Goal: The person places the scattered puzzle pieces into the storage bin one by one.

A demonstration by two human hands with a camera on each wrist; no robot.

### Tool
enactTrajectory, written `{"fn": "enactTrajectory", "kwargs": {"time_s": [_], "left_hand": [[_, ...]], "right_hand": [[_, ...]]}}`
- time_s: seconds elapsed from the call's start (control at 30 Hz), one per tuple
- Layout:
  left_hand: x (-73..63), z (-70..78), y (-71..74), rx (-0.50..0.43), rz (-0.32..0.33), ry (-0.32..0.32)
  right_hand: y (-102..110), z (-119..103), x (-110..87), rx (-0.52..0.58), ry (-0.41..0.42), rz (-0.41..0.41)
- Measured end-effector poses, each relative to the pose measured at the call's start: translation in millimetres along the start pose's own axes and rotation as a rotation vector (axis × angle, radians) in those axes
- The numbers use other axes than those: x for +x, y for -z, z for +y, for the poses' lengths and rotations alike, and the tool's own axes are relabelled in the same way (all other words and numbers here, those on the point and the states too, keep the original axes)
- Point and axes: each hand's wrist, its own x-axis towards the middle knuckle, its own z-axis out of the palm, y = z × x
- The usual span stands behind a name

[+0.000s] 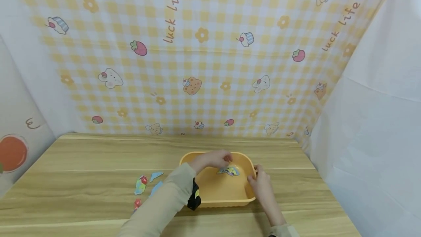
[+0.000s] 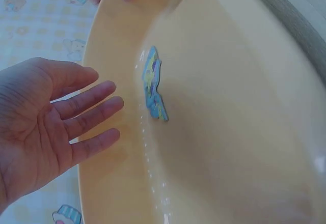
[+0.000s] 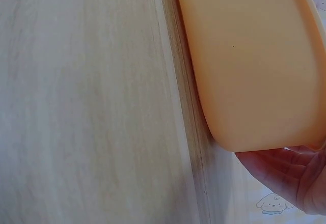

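A shallow orange-yellow plastic tray (image 1: 223,189) stands on the table. Inside, near its far wall, lies a blue and yellow puzzle piece (image 1: 229,171), flat and irregular like a torn scrap. My left hand (image 1: 218,158) reaches over the far part of the tray, close to that piece. In the left wrist view the left hand (image 2: 56,114) has its fingers stretched out, apart from the piece (image 2: 152,86), with nothing in them. At the tray's right end my right hand (image 1: 262,185) grips the rim, thumb on the inner side. The right wrist view shows its fingers (image 3: 282,170) against the tray's end.
Left of the tray, several loose pieces lie on the wooden table (image 1: 92,178): a multicoloured one (image 1: 141,185), a small blue one (image 1: 156,175) and a red one (image 1: 137,203) among them. My left sleeve partly hides them. A checked cloth (image 1: 210,61) hangs behind the table.
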Motion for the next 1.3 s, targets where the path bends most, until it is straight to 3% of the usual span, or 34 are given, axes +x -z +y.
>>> {"fn": "enactTrajectory", "kwargs": {"time_s": [0.3,0.8,1.3], "left_hand": [[-24.1,-10.7,15.5,-0.057,0.082,-0.068],[-58.4,-29.7,37.3,-0.035,0.181,-0.042],[-95.0,-61.6,56.8,-0.172,0.304,-0.019]], "right_hand": [[0.1,-3.1,0.3,0.011,0.002,0.0],[-0.4,-2.5,1.3,-0.001,-0.011,-0.039],[2.4,-4.2,-1.7,0.004,-0.024,-0.024]]}}
